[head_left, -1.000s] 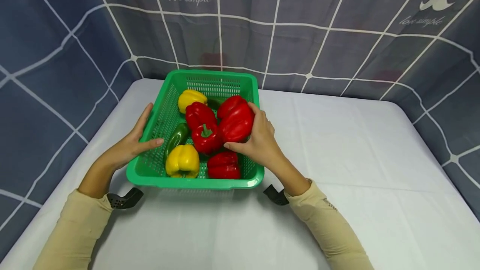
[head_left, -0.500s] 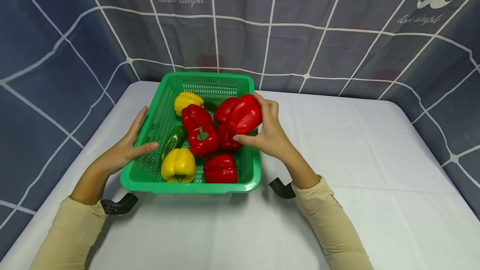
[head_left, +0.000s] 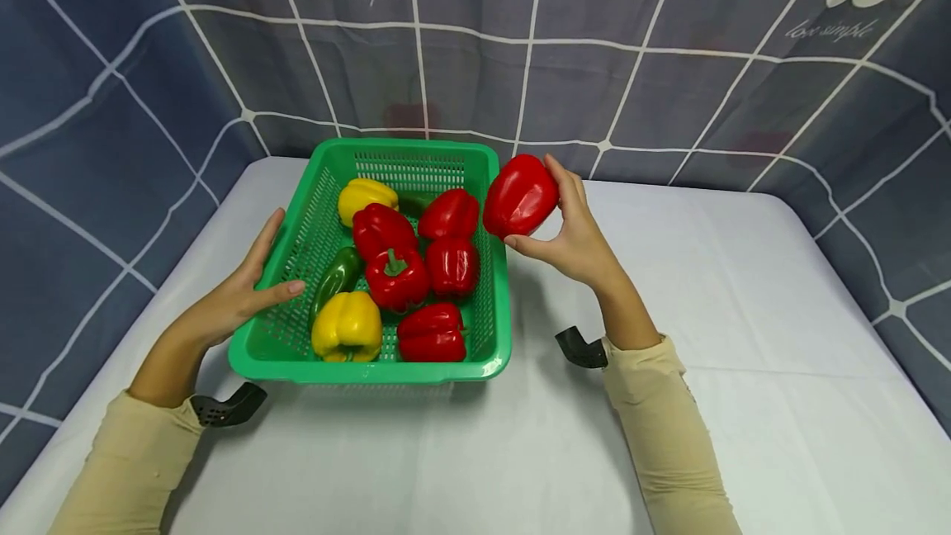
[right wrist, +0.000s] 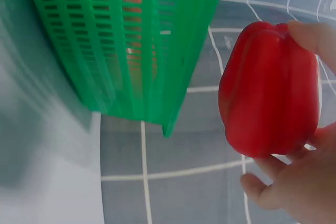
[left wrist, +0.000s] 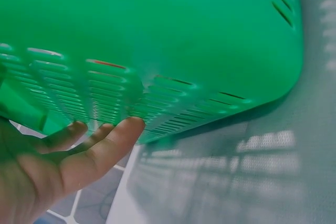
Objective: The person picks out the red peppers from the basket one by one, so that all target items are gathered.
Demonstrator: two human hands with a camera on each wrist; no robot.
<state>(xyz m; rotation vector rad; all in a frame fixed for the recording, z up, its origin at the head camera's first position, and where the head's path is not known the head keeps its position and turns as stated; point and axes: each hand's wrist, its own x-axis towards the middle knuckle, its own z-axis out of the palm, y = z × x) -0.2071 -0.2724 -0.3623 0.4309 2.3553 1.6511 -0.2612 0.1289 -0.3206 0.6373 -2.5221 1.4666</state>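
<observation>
In the head view, a green slotted basket holds several glossy bell peppers, red and yellow, and a green elongated pepper. My right hand grips a red bell pepper between thumb and fingers, raised just beyond the basket's right rim. In the right wrist view this bell pepper hangs apart from the basket wall. My left hand rests at the left rim, thumb over the inside and straight fingers against the slotted outer wall.
A white-covered table extends to the right of the basket and in front of it. Dark grey-blue curtains with white grid lines enclose the back and both sides. A black device is strapped at each wrist.
My right hand has lifted the red bell pepper out of the basket, up and to the right, past the rim. Another red bell pepper beneath it now shows. My left hand stays at the left rim.
</observation>
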